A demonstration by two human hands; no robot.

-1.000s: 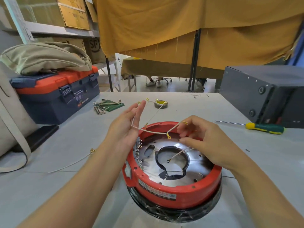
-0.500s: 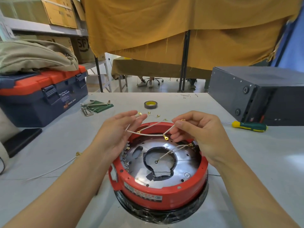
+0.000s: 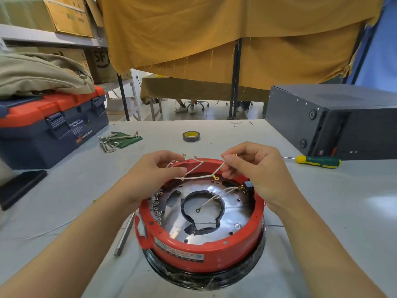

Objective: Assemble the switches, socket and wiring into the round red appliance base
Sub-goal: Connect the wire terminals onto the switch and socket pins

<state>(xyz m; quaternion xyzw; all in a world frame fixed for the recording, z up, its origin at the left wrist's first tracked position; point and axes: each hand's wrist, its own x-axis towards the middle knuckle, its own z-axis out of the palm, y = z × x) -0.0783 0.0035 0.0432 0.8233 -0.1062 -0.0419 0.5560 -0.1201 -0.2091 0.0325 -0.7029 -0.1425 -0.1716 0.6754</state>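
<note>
Both hands are up over the far rim of the round red appliance base (image 3: 199, 247), which sits on the grey worktop (image 3: 322, 211) right in front of the person, resting on a black plastic-wrapped ring (image 3: 204, 278). The left hand (image 3: 154, 175) has its fingers curled, pinching one end of a bundle of thin white wires (image 3: 197, 177); the right hand (image 3: 255, 171) pinches the other end between thumb and forefinger, a brass terminal (image 3: 234, 155) peeking out just above the fingertips. The wires stretch between the two hands just above the rim, and a small brass ring lug (image 3: 215, 178) dangles from them near the right hand. Down inside the base, there's a shiny metal plate (image 3: 234, 214) with a black-edged round cutout, and a second pair of white leads (image 3: 214, 197) runs from a black socket part (image 3: 249, 187) at the right inner wall to a ring lug (image 3: 197, 210) over the opening. A row of brass terminals (image 3: 158, 208) lines the left inner wall. Round about: a roll of tape (image 3: 191, 136) beyond the hands, a set of hex keys (image 3: 117, 139) to the left, a blue and orange toolbox (image 3: 51, 125) farther left, a green-handled screwdriver (image 3: 318, 161) to the right, just in front of a dark metal box (image 3: 335, 119).
</note>
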